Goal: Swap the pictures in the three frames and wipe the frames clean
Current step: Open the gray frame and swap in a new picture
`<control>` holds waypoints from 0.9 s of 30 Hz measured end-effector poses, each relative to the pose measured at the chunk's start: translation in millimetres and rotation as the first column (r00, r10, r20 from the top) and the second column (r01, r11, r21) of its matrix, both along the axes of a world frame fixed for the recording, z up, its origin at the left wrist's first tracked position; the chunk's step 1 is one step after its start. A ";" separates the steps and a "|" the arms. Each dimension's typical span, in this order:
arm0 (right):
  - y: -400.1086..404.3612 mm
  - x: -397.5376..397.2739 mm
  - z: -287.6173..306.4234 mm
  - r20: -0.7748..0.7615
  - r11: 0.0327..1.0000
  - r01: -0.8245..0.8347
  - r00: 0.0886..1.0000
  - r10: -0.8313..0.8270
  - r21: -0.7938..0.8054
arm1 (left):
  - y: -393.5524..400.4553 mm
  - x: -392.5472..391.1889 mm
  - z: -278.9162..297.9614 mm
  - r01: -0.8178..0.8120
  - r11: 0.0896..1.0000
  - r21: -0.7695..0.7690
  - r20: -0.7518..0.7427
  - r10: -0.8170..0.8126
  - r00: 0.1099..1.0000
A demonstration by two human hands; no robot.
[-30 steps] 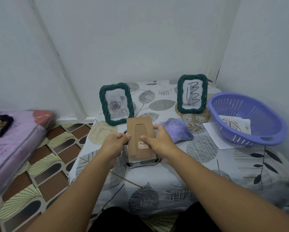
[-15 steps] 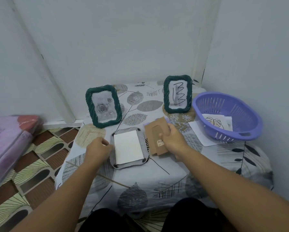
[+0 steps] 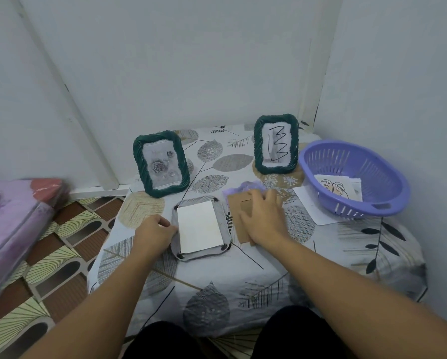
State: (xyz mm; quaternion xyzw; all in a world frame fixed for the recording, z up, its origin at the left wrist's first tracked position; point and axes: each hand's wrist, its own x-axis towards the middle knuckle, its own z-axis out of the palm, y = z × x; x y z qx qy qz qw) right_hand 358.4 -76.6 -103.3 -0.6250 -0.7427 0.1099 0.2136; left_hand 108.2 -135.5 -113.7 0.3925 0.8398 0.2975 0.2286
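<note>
While face-down, the open frame (image 3: 200,229) shows a blank white sheet.

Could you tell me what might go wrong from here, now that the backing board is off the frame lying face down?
The white sheet lies loose in the face-down frame, so a nudge from the left hand at its edge could shift it. The right hand presses the cardboard backing against the purple cloth, which might bend its stand flap.
</note>
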 end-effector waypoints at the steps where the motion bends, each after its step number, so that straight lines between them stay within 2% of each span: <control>1: -1.7 -5.1 1.1 -0.004 0.998 -0.057 0.998 0.057 0.028 | -1.3 1.4 1.2 -0.006 1.000 0.005 0.011 0.006 1.000; 4: -3.2 -20.5 1.3 -0.125 0.979 -0.204 0.971 0.204 0.015 | -4.9 4.6 2.5 0.006 0.999 0.042 -0.012 -0.005 1.000; 7: -4.4 -33.8 -0.5 -0.225 0.966 -0.245 0.949 0.221 -0.085 | -5.6 6.6 3.7 0.041 0.998 0.048 -0.068 -0.038 0.997; 12: -4.3 -47.6 -2.9 -0.143 0.953 -0.229 0.969 0.203 -0.197 | -8.0 10.0 8.2 0.092 0.996 -0.006 -0.135 -0.092 0.987; 20: -2.8 -53.6 -11.3 -0.107 0.953 -0.196 0.979 0.175 -0.232 | -7.7 17.2 10.8 0.165 0.983 -0.078 -0.270 -0.180 0.946; 27: -2.5 -52.7 -18.0 -0.132 0.950 -0.214 0.973 0.187 -0.230 | -10.3 23.4 13.2 0.160 0.986 -0.054 -0.242 -0.168 0.956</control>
